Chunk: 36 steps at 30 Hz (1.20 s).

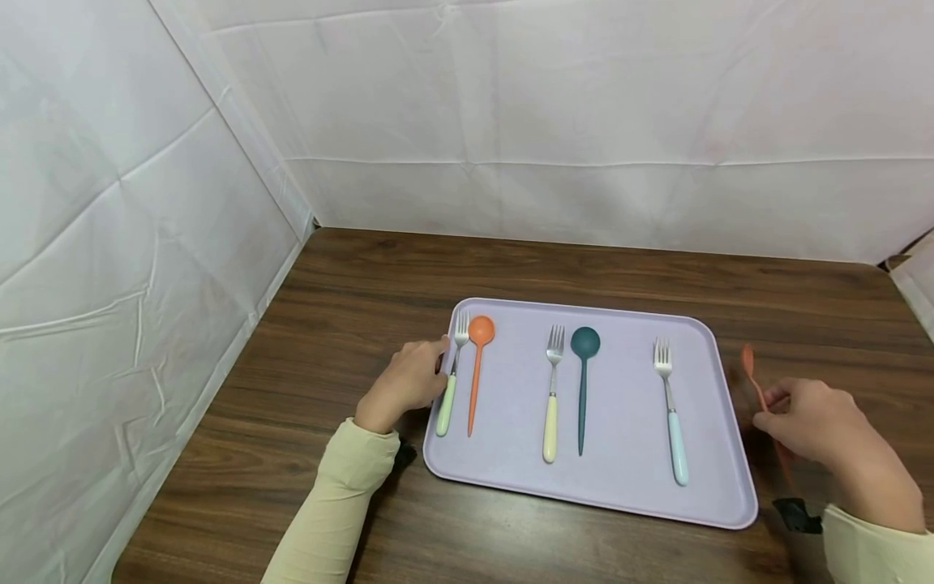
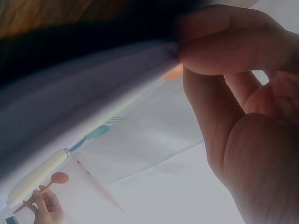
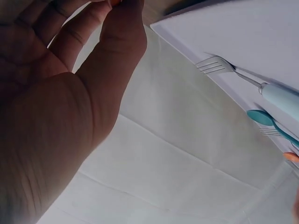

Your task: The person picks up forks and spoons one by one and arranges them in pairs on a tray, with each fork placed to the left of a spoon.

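Note:
My right hand (image 1: 810, 418) pinches a reddish-orange spoon (image 1: 748, 359) just off the tray's right side, bowl pointing away from me; the left wrist view also catches this spoon (image 2: 60, 178). At the lilac tray's (image 1: 511, 478) left rim, my left hand (image 1: 409, 377) grips the edge between thumb and fingers. Nearest to it lie a green-handled fork (image 1: 447, 401) and an orange spoon (image 1: 481, 330), side by side. Mid-tray are a yellow-handled fork (image 1: 550, 430) and a dark teal spoon (image 1: 585, 343). A light-blue-handled fork (image 1: 677, 450) lies alone towards the right.
The tray sits on a dark wood table (image 1: 292, 365). White sheeting (image 1: 554, 122) hangs behind the table and along its left side. Black straps (image 1: 797, 515) show at both wrists, next to the cream sleeves.

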Motion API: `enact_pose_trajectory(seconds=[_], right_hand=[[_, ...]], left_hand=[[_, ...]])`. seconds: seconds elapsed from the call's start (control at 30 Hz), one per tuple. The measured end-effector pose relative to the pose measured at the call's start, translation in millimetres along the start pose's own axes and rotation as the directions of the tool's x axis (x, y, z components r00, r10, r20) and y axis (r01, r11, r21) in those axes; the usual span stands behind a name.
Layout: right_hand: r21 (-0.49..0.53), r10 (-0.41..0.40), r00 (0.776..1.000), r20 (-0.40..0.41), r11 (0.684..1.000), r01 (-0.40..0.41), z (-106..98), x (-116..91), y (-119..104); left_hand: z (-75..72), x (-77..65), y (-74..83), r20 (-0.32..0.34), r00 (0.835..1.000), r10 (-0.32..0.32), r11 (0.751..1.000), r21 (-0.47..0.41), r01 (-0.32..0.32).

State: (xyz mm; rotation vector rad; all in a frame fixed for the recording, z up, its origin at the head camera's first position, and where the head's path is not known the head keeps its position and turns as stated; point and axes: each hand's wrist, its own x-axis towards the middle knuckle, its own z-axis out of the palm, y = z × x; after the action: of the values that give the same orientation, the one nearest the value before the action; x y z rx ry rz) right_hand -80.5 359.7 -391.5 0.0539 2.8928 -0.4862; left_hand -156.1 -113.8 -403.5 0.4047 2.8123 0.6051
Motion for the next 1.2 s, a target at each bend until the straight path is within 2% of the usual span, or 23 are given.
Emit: enact_pose_trajectory(seconds=[0.3,0.73,1.2], right_hand=[[0.019,-0.017,0.998,-0.056,1.000,0.018,3,-1,-7],[0.042,0.036,0.999,-0.008,0.998,-0.035,4,0,-17],[0.028,0.007,0.999,-0.037,1.000,-0.006,10,1,-27]], left_hand=[[-0.7,-0.2,1.0,0.005,1.000,-0.015,1.000,0.002,0.015],[-1.1,-0.6,1.9,0.009,1.000,-0.020,1.000,0.001,0.020],[-1.1,0.5,1.8,0.009,1.000,-0.017,1.000,0.006,0.016]])
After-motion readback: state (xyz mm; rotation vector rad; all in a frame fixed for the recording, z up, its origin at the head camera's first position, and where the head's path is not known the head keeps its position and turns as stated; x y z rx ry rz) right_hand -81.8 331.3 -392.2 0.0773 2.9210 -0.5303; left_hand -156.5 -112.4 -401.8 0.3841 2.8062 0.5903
